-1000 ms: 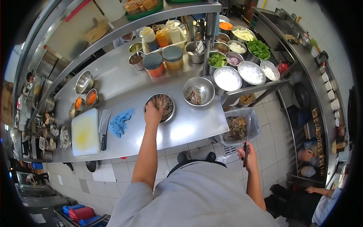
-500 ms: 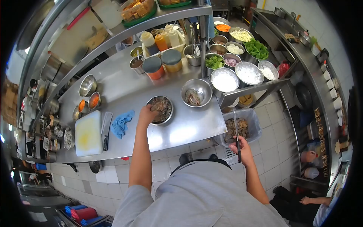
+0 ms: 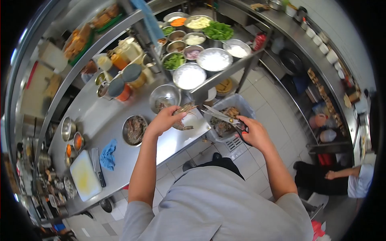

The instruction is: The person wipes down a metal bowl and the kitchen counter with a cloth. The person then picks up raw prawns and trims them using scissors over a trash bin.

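My left hand (image 3: pixel 162 121) pinches a raw, whole shrimp (image 3: pixel 185 108) over the table's right end, its head and feelers pointing right. In my right hand (image 3: pixel 257 133) is a pair of scissors (image 3: pixel 222 116), fingers through the black handles. Its blades are spread apart, with the tips close to the shrimp's head. Left of my left hand stands a metal bowl holding dark raw shrimp (image 3: pixel 135 128). A second metal bowl (image 3: pixel 169 93) with a little shrimp in it sits just behind the hand. Below the scissors, a lined bin (image 3: pixel 243 103) contains brownish scraps (image 3: pixel 226 125).
A white cutting board (image 3: pixel 85 176), a cleaver (image 3: pixel 97 164) and a blue cloth (image 3: pixel 108 154) lie on the left of the steel table (image 3: pixel 116 116). Bowls of white powder (image 3: pixel 189 76) and cut vegetables stand behind. On the right a co-worker's arm (image 3: pixel 341 173) shows.
My left hand has come out of the shrimp bowl and moved right, now with a shrimp. The scissors have opened and swung toward it. The camera view has turned.
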Demonstrator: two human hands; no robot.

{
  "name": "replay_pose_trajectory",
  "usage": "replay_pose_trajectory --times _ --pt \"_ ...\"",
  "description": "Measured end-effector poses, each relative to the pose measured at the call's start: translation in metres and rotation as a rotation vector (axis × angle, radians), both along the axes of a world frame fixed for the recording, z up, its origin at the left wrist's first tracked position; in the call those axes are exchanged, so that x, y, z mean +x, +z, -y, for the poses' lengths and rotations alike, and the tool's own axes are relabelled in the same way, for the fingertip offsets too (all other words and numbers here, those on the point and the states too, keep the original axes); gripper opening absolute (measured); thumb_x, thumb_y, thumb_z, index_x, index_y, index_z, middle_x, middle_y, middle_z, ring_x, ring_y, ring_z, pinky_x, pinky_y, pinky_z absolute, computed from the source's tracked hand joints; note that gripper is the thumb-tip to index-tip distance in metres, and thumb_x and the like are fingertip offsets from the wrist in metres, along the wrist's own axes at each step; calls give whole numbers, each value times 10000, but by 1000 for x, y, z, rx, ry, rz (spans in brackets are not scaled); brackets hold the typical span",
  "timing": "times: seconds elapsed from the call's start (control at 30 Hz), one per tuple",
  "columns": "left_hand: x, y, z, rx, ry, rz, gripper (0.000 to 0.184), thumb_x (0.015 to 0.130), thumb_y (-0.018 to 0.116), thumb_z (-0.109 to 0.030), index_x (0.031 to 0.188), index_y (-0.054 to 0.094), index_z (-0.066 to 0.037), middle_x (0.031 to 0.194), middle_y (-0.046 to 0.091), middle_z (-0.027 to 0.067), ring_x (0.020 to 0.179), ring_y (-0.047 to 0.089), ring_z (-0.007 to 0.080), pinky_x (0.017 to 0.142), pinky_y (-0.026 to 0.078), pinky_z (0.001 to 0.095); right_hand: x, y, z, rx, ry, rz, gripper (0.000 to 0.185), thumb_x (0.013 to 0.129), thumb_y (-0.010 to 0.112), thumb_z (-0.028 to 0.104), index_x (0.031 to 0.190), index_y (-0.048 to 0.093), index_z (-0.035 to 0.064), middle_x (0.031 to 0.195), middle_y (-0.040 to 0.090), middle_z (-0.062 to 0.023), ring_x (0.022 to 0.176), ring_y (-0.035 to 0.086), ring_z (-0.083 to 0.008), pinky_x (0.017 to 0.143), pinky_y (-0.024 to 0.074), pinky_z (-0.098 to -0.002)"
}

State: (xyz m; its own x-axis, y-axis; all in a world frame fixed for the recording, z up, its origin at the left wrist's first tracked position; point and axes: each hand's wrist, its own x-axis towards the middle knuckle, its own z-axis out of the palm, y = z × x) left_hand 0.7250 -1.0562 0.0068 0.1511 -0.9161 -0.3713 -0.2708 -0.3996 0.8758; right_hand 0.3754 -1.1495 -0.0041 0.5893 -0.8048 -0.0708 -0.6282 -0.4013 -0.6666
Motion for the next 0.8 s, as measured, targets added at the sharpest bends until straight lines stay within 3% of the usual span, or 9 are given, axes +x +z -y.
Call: replay_pose_trajectory --times 0.07,0.2,0.27,0.37,0.73,0.8 --pt "-17 -4 25 -37 -110 83 385 903 710 -333 1083 675 6 842 673 52 768 625 129 715 492 299 -14 5 7 -81 10 -37 571 725 797 198 1264 633 106 916 684 -134 892 657 -328 772 515 -433" --pt "-50 -4 67 -31 -251 177 353 910 716 -306 1076 671 2 813 655 19 736 581 96 684 468 279 -36 6 19 -141 -46 -122 544 729 798 238 1237 641 124 954 696 -152 910 659 -367 778 525 -458" --pt "-64 -4 82 -48 -313 155 431 879 732 -345 1079 688 34 813 695 104 737 641 159 690 505 332 -44 6 24 -140 -78 -141 536 735 793 246 1235 641 126 960 697 -156 917 660 -368 785 527 -461" --pt "-75 -17 103 -45 -395 269 435 874 738 -340 1092 690 33 809 696 112 739 647 168 684 506 335 -55 3 31 -141 -102 -174 512 745 780 248 1224 647 129 960 704 -162 910 667 -368 783 532 -468" --pt "-101 -44 152 -23 -545 296 479 894 707 -399 1106 693 31 850 711 147 784 665 210 738 512 345 -83 -25 51 -171 -166 -263 410 742 736 185 1150 701 165 879 719 -171 841 693 -362 742 557 -471" --pt "-100 -53 160 -89 -530 375 460 910 702 -394 1084 690 32 816 691 100 761 628 172 747 494 331 -87 -34 55 -171 -152 -260 397 736 753 197 1130 712 169 869 717 -173 828 695 -361 730 560 -468"
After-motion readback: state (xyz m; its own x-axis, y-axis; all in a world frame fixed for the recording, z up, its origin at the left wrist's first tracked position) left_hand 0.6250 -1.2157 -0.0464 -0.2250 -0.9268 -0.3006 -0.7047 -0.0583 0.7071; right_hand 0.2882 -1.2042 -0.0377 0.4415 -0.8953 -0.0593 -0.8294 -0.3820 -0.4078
